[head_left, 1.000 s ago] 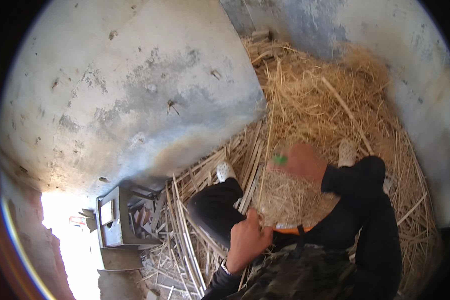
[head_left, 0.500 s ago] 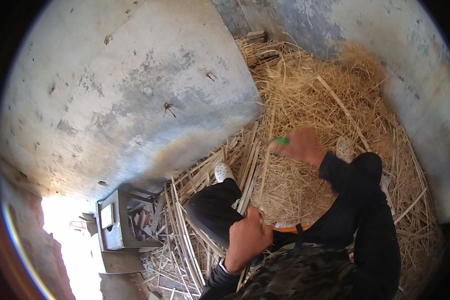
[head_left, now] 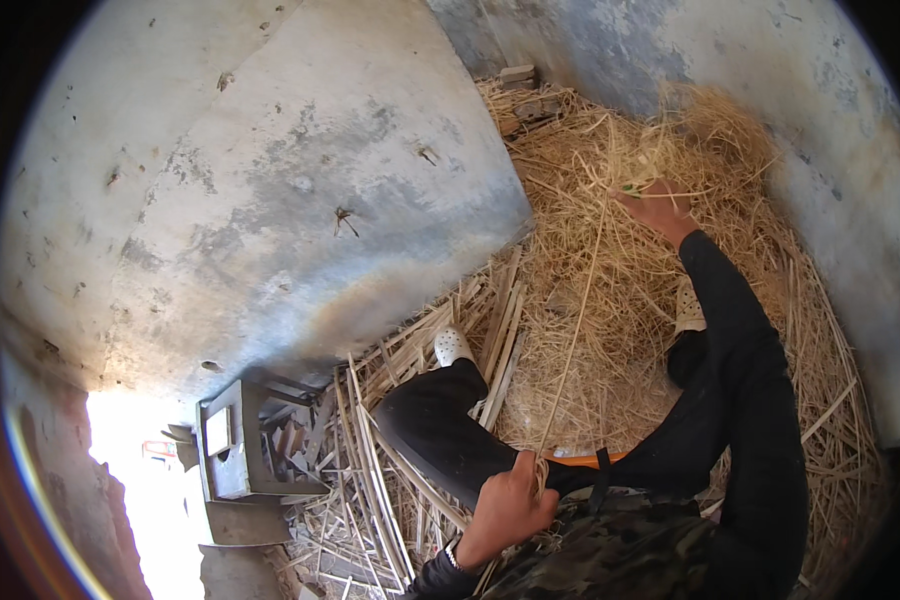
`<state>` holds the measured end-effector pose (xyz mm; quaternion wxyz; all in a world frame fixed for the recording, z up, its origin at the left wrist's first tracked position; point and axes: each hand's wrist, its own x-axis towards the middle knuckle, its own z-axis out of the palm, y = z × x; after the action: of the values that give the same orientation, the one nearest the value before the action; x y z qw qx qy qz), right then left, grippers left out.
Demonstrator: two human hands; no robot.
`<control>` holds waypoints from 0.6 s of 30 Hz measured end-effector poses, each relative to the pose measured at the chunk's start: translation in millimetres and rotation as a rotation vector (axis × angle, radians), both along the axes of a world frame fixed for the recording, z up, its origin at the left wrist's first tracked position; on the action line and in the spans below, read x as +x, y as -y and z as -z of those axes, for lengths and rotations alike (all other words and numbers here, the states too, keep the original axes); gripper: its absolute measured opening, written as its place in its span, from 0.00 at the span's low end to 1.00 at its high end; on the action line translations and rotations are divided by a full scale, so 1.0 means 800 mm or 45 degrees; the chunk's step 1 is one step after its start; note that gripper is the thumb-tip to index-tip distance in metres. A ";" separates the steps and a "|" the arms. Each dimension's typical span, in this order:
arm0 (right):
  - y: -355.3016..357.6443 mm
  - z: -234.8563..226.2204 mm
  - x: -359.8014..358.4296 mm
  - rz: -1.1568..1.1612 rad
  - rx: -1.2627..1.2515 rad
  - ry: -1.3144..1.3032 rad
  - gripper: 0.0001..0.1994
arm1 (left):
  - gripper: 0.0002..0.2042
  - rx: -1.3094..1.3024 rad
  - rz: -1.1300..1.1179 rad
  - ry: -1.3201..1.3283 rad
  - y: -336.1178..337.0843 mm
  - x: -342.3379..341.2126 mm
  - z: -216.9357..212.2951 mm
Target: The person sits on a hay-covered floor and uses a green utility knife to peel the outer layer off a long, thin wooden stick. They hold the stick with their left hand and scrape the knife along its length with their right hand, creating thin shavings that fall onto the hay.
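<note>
I sit on a heap of dry straw (head_left: 660, 300) in a concrete corner. My right hand (head_left: 658, 208) is stretched far forward into the straw pile and grips a tuft of stalks with a small green thing at the fingers. My left hand (head_left: 508, 505) is low by my lap, closed around the near end of a long thin straw strand (head_left: 575, 340) that runs taut up toward my right hand. My legs in dark trousers and white shoes (head_left: 453, 346) rest on the straw.
A grey concrete wall (head_left: 270, 200) rises on the left and another on the right (head_left: 850, 200). Split cane strips (head_left: 370, 470) lie fanned on the floor. A small grey box with scraps (head_left: 245, 440) stands at lower left. Bricks (head_left: 522, 85) sit in the far corner.
My right hand has gone from near my knee far forward and up into the straw pile, drawing a long strand out. My left hand stayed by my lap.
</note>
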<state>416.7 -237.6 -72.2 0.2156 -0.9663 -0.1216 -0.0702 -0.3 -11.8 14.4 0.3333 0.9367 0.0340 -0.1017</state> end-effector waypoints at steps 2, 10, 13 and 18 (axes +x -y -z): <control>-0.002 0.003 0.006 0.010 0.179 -0.147 0.34 | 0.14 -0.138 -0.033 -0.015 -0.003 0.010 0.007; -0.080 -0.046 -0.201 -0.746 -0.057 0.008 0.42 | 0.09 -0.984 -0.334 -0.151 -0.027 0.054 0.031; -0.085 -0.040 -0.240 -0.877 -0.049 0.050 0.43 | 0.16 -0.841 -0.287 -0.167 -0.018 0.065 0.018; -0.078 -0.037 -0.174 -0.614 0.017 -0.010 0.43 | 0.15 -0.505 -0.200 -0.076 -0.008 0.056 0.013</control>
<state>277.4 -175.1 -42.7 0.2330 -0.9081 -0.3476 -0.0138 44.6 -5.4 3.6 0.5169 0.8438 0.0961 -0.1079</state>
